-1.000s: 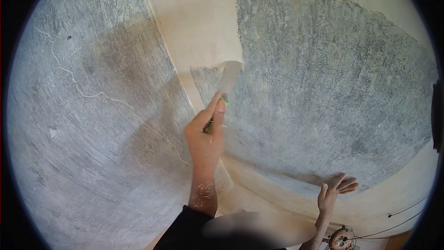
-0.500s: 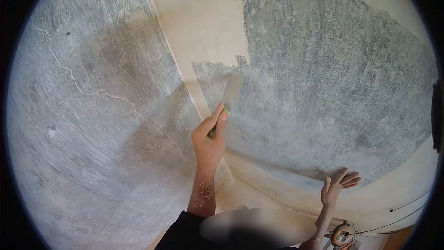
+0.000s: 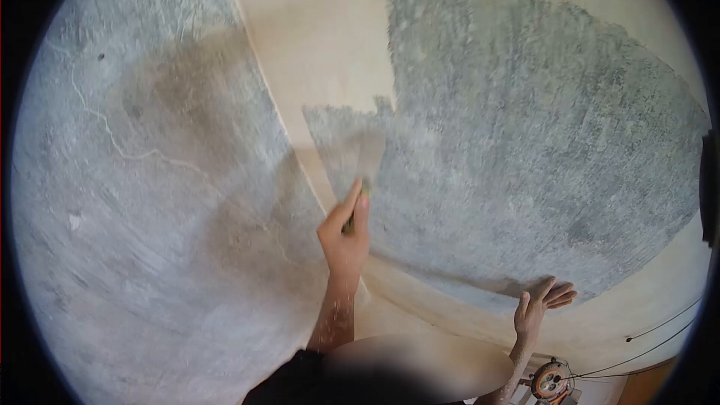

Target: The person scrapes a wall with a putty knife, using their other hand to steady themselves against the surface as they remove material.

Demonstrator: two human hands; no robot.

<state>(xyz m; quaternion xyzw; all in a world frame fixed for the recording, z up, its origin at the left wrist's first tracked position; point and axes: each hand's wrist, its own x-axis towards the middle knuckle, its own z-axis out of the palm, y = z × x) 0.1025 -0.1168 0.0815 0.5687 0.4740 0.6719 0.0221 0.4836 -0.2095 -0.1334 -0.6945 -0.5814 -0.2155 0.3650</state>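
Observation:
My left hand is closed around the green handle of a putty knife, thumb along the handle. Its wide metal blade points up and lies against a blue-grey patch on the cream wall, just below the patch's jagged upper left edge. Lower right, my right hand is held with fingers stretched out, at the bottom edge of the same patch. It holds nothing. Pale flecks cover my left forearm.
A second blue-grey wall surface fills the left, with a thin wavy crack line. A straight corner edge divides the two. An orange and black cable reel with dark cords sits bottom right. A blurred shape covers the bottom centre.
The view has shifted slightly. My left hand and the putty knife have slid a little way down the wall. My right hand stays in place on the patch's lower edge.

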